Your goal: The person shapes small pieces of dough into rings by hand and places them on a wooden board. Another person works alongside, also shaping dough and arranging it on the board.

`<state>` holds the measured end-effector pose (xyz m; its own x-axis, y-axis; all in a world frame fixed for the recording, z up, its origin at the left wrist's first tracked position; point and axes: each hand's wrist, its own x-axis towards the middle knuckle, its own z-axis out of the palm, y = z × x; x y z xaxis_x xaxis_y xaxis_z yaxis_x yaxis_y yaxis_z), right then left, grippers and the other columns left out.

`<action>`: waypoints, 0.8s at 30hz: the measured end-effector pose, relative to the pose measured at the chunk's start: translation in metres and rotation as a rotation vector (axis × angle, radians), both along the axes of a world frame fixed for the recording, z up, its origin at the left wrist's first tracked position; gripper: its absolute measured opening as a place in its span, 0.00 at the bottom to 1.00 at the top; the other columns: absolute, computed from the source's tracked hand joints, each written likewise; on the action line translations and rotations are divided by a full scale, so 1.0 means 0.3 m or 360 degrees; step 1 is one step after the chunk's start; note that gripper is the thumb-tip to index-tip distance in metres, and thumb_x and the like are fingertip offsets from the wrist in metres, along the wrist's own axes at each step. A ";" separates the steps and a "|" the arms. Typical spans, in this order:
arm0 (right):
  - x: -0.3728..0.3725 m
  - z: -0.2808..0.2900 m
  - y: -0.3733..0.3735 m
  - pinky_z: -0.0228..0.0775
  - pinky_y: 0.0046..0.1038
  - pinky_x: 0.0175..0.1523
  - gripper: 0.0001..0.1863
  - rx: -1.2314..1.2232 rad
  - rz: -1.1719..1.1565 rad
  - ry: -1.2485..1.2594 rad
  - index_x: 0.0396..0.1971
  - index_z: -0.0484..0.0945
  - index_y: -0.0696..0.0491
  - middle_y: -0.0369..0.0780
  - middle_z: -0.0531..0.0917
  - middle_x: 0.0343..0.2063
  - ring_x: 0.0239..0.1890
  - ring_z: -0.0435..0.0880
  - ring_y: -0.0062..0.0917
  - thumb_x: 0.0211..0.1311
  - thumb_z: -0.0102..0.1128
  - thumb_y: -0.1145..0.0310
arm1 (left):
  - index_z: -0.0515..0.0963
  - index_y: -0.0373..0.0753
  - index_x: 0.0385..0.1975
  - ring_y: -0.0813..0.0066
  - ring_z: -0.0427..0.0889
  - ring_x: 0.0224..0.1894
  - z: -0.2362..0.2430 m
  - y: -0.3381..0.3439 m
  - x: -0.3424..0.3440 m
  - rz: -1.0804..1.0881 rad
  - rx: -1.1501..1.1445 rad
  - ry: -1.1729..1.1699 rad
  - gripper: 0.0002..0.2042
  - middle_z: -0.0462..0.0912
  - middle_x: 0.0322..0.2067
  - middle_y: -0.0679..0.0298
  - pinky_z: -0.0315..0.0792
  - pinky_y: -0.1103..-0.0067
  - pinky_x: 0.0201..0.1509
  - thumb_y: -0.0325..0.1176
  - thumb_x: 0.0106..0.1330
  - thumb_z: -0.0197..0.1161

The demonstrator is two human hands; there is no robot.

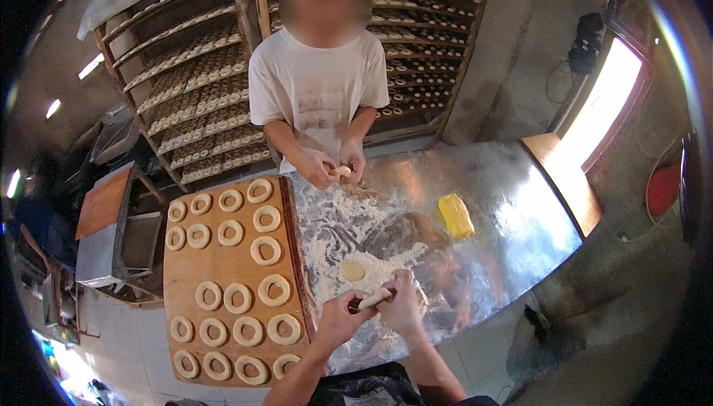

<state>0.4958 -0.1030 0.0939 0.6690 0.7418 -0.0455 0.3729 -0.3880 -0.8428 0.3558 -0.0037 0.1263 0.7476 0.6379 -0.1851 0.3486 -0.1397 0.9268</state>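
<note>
A pale piece of dough (375,299) is stretched between my two hands, above the floured near edge of the metal table. My left hand (346,315) grips its left end with bent fingers. At the other end my right hand (402,300) is closed round the dough. Just beyond them a flat round of dough (352,270) lies on the flour (327,231). To the left, dough rings (252,332) sit in rows on a wooden board (178,257), with a gap in the middle rows.
Across the metal table (512,176), a person (319,87) in a white shirt holds a small dough piece (340,171) in both hands. A yellow block-like package (455,216) lies right of the flour. Behind, wooden racks (241,5) carry many dough rings. A wood-topped stand (108,202) is at left.
</note>
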 end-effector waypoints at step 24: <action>-0.212 -0.075 0.231 0.73 0.27 0.42 0.40 0.0735 0.0973 0.1525 0.67 0.59 0.53 0.42 0.81 0.38 0.36 0.81 0.28 0.70 0.46 0.35 | 0.67 0.37 0.56 0.47 0.85 0.31 -0.153 0.070 -0.225 0.0692 0.0347 -0.0541 0.16 0.82 0.27 0.47 0.77 0.59 0.32 0.39 0.75 0.50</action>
